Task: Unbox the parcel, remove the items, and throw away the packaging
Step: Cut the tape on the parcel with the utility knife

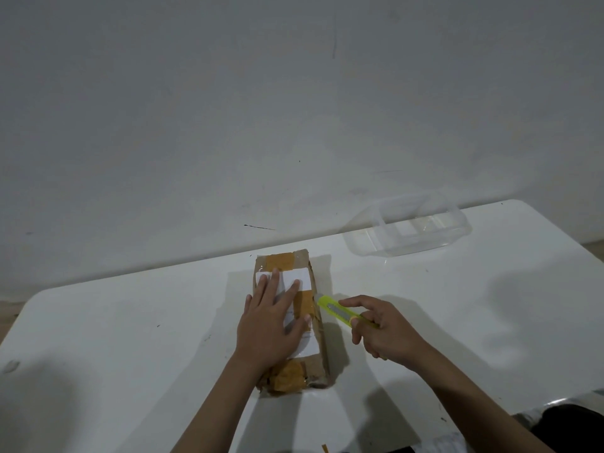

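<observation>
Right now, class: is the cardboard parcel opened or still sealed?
Still sealed: the cardboard parcel lies flat, brown tape intact; the right hand holds the cutter at its edge.
</observation>
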Available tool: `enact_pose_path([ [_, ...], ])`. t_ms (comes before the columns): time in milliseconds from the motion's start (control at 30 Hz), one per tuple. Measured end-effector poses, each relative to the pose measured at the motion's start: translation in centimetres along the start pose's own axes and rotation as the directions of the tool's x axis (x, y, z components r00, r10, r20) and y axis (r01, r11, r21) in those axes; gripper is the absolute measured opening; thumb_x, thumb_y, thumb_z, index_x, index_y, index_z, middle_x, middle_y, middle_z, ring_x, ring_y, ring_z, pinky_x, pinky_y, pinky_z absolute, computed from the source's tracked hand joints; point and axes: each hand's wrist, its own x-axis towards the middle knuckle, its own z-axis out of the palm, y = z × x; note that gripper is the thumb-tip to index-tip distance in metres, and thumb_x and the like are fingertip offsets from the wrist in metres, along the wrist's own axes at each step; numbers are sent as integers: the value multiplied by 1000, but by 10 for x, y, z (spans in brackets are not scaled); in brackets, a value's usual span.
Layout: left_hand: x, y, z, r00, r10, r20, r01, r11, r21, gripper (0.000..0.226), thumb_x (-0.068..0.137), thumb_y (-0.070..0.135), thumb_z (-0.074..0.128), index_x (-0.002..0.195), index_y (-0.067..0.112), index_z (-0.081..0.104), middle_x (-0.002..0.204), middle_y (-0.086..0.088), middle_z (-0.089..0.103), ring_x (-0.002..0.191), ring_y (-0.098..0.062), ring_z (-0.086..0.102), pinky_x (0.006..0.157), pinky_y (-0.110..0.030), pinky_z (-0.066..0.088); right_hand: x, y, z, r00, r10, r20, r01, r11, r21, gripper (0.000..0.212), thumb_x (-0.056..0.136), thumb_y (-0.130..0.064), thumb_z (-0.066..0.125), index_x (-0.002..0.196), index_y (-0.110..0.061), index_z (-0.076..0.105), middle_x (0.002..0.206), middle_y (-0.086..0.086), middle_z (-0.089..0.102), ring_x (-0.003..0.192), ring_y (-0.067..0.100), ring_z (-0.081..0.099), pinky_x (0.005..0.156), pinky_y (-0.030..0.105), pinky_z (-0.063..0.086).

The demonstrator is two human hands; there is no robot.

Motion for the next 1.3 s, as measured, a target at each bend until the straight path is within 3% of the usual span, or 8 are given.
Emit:
enact_pose_path([
  [400,1,-1,3,1000,-1,-20,1,1000,-8,73,79,73,18,145,42,18,159,5,1,142,-15,-11,108,-38,0,3,-6,-10,999,13,52,-13,1000,-4,31,93,-7,51,115,-25,60,59,3,59,38,10,40,41,20,37],
  [733,2,3,4,999,-38,-6,37,999,-29,76,76,73,17,145,42,21,159,5,0,145,-18,-7,112,-42,1,-10,0,15,995,-65,-74,59,994,-90,30,91,-10,53,112,-30,58,65,0,57,41,2,46,46,19,40],
  [867,2,6,9,997,-80,-22,79,996,-48,75,77,72,18,145,40,25,159,3,1,146,-21,-6,114,-49,6,-7,1,24,993,-57,-108,52,998,-42,32,91,-10,54,106,-37,58,65,6,60,46,8,46,46,25,43],
  [1067,4,6,9,995,-101,-11,100,992,-73,77,75,74,16,144,42,23,158,6,-3,146,-18,-9,113,-43,1,-20,5,21,993,-118,-11,116,986,-120,29,90,-13,56,112,-31,59,65,-6,58,53,8,51,52,23,44],
  [1167,4,8,8,995,-99,-18,97,992,-77,77,75,74,16,144,42,23,158,6,-3,145,-17,-9,110,-39,-2,-24,7,23,992,-124,2,124,988,-94,28,91,-11,55,113,-28,60,62,0,58,49,8,45,50,24,40],
  [1300,2,8,6,996,-93,-17,91,992,-84,76,76,74,17,144,42,23,159,5,-2,145,-17,-8,113,-42,2,-27,5,17,996,-86,-36,84,995,-55,28,92,-9,54,111,-29,60,66,8,61,44,3,44,48,17,39],
])
